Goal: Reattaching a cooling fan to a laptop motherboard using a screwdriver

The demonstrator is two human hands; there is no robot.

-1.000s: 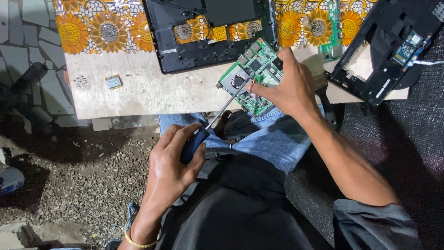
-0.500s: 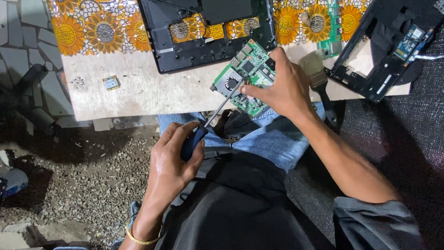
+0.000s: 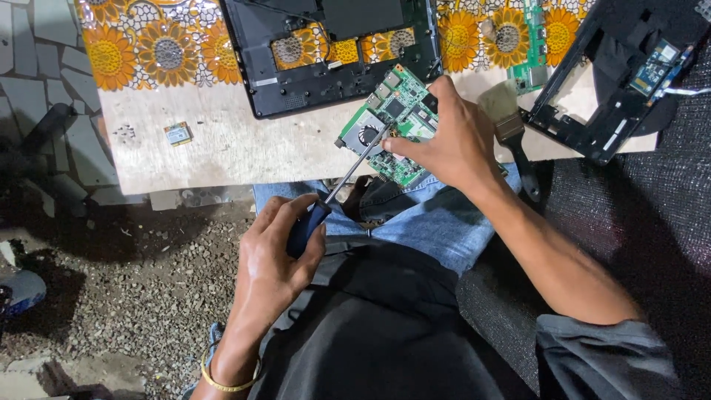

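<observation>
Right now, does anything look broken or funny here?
Yes. The black laptop shell lies opened up, sunflower cloth showing through its holes. Its green circuit board is out, overhanging the table edge, and a tiny green card lies alone.

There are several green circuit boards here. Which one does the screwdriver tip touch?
The large board with the round fan, held by the right hand. The other boards lie apart on the table.

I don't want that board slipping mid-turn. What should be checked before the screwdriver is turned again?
1. Left hand wrapped around the screwdriver handle: ok.
2. Right hand gripping the green circuit board: ok.
3. Tip seated in a screw head: cannot tell, too small.
4. Board fully backed by the wooden tabletop: not ok, it overhangs the edge above the knee.
5. Brush away from the tool: ok.
</observation>
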